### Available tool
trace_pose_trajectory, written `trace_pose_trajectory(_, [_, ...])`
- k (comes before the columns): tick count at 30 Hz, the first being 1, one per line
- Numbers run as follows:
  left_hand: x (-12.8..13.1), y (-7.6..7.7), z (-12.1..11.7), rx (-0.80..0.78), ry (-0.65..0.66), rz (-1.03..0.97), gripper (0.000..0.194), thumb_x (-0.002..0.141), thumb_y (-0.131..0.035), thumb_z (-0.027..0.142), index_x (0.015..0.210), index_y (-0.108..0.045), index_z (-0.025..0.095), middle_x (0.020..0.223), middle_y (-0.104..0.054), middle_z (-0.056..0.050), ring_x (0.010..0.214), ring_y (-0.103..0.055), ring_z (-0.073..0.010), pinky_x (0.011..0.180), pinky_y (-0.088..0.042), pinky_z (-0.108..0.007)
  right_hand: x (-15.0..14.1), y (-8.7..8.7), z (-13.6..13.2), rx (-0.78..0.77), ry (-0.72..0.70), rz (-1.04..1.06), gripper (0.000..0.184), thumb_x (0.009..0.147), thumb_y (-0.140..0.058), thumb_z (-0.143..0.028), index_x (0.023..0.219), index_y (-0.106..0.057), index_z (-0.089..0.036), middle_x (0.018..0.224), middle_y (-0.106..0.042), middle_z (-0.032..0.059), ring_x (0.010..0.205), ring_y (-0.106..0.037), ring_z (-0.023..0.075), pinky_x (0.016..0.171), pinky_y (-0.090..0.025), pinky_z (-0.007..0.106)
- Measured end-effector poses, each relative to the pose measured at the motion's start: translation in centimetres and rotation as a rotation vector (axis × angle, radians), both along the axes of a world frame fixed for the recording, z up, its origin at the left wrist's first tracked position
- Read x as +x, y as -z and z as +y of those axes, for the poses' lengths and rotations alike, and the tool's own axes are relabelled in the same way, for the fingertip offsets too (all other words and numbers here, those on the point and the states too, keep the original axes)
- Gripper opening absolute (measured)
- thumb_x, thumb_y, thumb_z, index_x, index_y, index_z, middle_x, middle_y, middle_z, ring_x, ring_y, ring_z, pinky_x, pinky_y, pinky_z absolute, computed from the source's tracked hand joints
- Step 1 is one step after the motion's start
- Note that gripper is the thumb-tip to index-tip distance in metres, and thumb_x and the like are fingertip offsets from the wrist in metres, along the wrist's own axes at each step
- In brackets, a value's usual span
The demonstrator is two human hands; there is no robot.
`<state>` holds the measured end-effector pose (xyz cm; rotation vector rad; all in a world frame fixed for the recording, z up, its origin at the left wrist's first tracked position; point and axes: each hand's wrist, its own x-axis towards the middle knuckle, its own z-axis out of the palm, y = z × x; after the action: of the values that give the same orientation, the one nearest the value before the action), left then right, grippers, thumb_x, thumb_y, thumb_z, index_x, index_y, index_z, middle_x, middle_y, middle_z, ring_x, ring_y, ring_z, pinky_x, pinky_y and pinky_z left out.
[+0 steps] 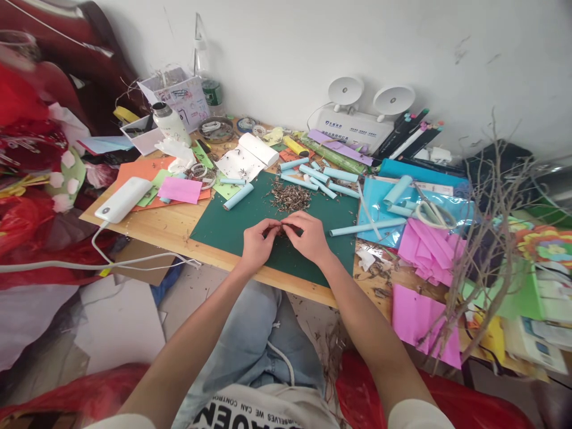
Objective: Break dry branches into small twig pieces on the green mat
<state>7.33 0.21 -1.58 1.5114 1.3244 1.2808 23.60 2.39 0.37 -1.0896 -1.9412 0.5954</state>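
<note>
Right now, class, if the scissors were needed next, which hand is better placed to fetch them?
Right hand, probably: the scissors lie on its side, and the left hand would have to cross it. Both grips are pinched close together over the mat, though.

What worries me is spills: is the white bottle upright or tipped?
Upright: the white bottle stands with its neck at the top and its body below.

Craft materials are crowding a wooden table (172, 231) in what looks like a home, where a green mat (214, 219) is lying under blue paper rolls (342, 174) and twig bits (290, 196). Pink paper (420, 322), scissors (431, 210) and pens (404, 137) are sitting nearby, while a flask (170, 124) is standing toward the back.
</note>
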Motion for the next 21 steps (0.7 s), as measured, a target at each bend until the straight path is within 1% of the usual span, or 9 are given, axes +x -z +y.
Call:
trace_pose_trajectory(2, [-0.02, 0.00, 0.03, -0.007, -0.008, -0.012, 0.013, 0.087, -0.059, 0.027, 0.090, -0.070, 0.020, 0.081, -0.072, 0.000, 0.072, -0.067, -0.0142, 0.073, -0.055, -0.027, 0.04, 0.14, 0.10, 0.037, 0.005, -0.032, 0.015, 0.089, -0.057, -0.019, 0.090, -0.072, -0.022, 0.090, -0.069, 0.0053, 0.082, -0.065, 0.0181, 0.076, -0.054, 0.032])
trace_pose_trajectory(5, [-0.07, 0.11, 0.14, -0.017, -0.029, -0.025, 0.014, 0.087, -0.060, 0.028, 0.091, -0.071, 0.020, 0.081, -0.072, -0.001, 0.071, -0.067, -0.0140, 0.072, -0.055, -0.027, 0.04, 0.10, 0.09, 0.060, 0.012, -0.050, 0.016, 0.090, -0.055, -0.019, 0.087, -0.071, -0.021, 0.088, -0.069, 0.0057, 0.081, -0.065, 0.0181, 0.076, -0.053, 0.031])
trace_pose_trajectory(9, [-0.07, 0.33, 0.32, -0.012, -0.065, 0.009, 0.013, 0.085, -0.062, 0.026, 0.089, -0.072, 0.019, 0.084, -0.073, -0.002, 0.074, -0.067, -0.0149, 0.073, -0.054, -0.027, -0.04, -0.02, -0.04, 0.069, 0.029, -0.031, 0.015, 0.089, -0.056, -0.019, 0.084, -0.070, -0.020, 0.085, -0.069, 0.0055, 0.078, -0.064, 0.0177, 0.073, -0.052, 0.030])
trace_pose_trajectory(13, [-0.03, 0.46, 0.39, -0.011, -0.060, 0.037, 0.013, 0.084, -0.064, 0.028, 0.089, -0.073, 0.019, 0.085, -0.073, -0.003, 0.074, -0.066, -0.0155, 0.072, -0.053, -0.028, -0.07, 0.25, -0.01, 0.060, 0.028, -0.016, 0.017, 0.090, -0.055, -0.019, 0.084, -0.071, -0.021, 0.085, -0.070, 0.0054, 0.079, -0.065, 0.0176, 0.074, -0.052, 0.030])
trace_pose_trajectory(17, [0.00, 0.20, 0.32, -0.016, -0.046, 0.069, 0.012, 0.086, -0.061, 0.026, 0.087, -0.070, 0.019, 0.081, -0.071, -0.002, 0.071, -0.065, -0.0145, 0.071, -0.052, -0.027, -0.11, 0.53, -0.04, 0.043, 0.012, -0.031, 0.018, 0.091, -0.054, -0.020, 0.086, -0.072, -0.021, 0.088, -0.070, 0.0052, 0.080, -0.064, 0.0175, 0.076, -0.051, 0.030])
trace_pose_trajectory(21, [0.06, -0.35, 0.15, -0.004, -0.029, 0.163, 0.010, 0.088, -0.056, 0.021, 0.085, -0.066, 0.019, 0.077, -0.069, -0.001, 0.070, -0.063, -0.0136, 0.070, -0.050, -0.026, -0.34, 0.36, -0.31, 0.053, 0.037, -0.105, 0.018, 0.091, -0.054, -0.020, 0.086, -0.071, -0.021, 0.087, -0.069, 0.0047, 0.079, -0.064, 0.0165, 0.075, -0.050, 0.028])
